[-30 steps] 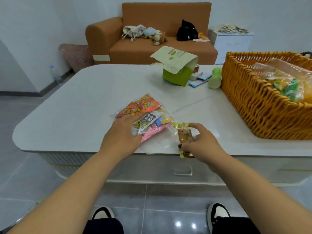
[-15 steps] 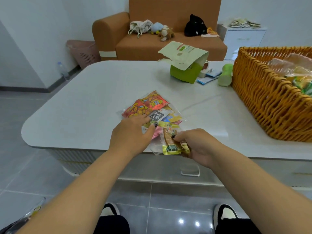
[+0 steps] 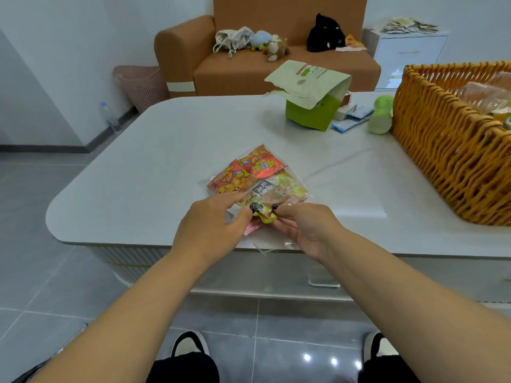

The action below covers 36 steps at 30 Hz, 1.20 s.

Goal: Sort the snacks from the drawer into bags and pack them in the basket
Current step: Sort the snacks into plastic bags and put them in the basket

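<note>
**One small snack going into a clear bag at the table edge**

While the left hand (image 3: 213,230) lies over the mouth of the clear bag (image 3: 265,197), its fingers stretched forward and its thumb against the small yellow snack (image 3: 264,215), the right hand (image 3: 301,230) pinches that snack's other end between thumb and forefinger. The bag lies flat on the white table (image 3: 166,161), near its front edge, with orange and red packets (image 3: 246,172) and a few other wrapped sweets showing through the film. A wicker basket (image 3: 448,150) stands well apart to the right, with filled bags inside.

The snack looks light and crinkly, its wrapper soft enough to crush, so a fingertip pinch at the twisted ends should do. The bag is thin, limp and probably slippery; it will likely sag and spill if lifted by one corner. Holding the open rim with both hands, or supporting it from beneath, seems safer.
</note>
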Available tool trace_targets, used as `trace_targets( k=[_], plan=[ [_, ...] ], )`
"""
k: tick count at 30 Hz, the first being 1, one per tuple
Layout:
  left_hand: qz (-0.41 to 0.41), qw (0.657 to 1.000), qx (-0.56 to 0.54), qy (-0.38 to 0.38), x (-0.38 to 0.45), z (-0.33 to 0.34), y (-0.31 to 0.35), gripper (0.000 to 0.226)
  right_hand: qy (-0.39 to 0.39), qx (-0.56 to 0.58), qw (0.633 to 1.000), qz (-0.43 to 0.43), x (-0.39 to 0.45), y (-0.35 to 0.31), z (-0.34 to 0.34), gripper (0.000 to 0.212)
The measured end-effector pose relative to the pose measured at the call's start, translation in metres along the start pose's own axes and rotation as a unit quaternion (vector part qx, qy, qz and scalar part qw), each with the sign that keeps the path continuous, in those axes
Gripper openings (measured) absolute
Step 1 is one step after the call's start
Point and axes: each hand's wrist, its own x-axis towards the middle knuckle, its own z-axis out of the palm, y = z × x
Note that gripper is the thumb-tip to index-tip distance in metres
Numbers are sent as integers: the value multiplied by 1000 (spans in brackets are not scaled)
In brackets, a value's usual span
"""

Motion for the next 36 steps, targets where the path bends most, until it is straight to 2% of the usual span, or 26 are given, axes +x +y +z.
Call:
trace_targets(
  k=[6,9,11,13,14,17,20,24,26,29,32,34,36],
  plan=[
    [-20,999,-33,-27,1,-1,3,63,17,-18,1000,-11,6,6,19,9],
    [-29,998,-47,-27,2,-2,4,59,52,3,998,-23,9,12,29,5],
    [-24,999,-39,-21,3,-3,6,53,81,22,996,-44,9,18,35,12],
    [-17,999,-17,-26,2,-3,7,43,83,34,995,-50,9,23,40,15],
    [-13,999,-3,-32,2,-3,6,45,68,31,996,-46,9,24,43,15],
    [-3,998,27,-50,2,-1,-1,57,14,-57,998,-23,7,24,48,21],
    [16,997,44,-68,4,-1,-11,65,7,-151,988,-22,8,22,46,30],
    [82,987,97,-100,2,2,-31,86,-35,-220,975,-21,6,11,36,19],
    [127,982,102,-101,0,6,-40,96,-79,-269,960,-21,2,1,29,18],
    [169,976,115,-73,3,14,-53,92,-122,-355,927,-19,-2,-13,16,22],
    [220,960,165,-57,4,20,-58,82,-69,-398,910,-97,-4,-27,0,21],
    [257,947,187,-57,5,23,-54,75,23,-385,896,-221,-2,-34,-13,24],
    [285,938,190,-50,5,25,-49,72,105,-356,867,-333,2,-39,-26,27]
  ],
)
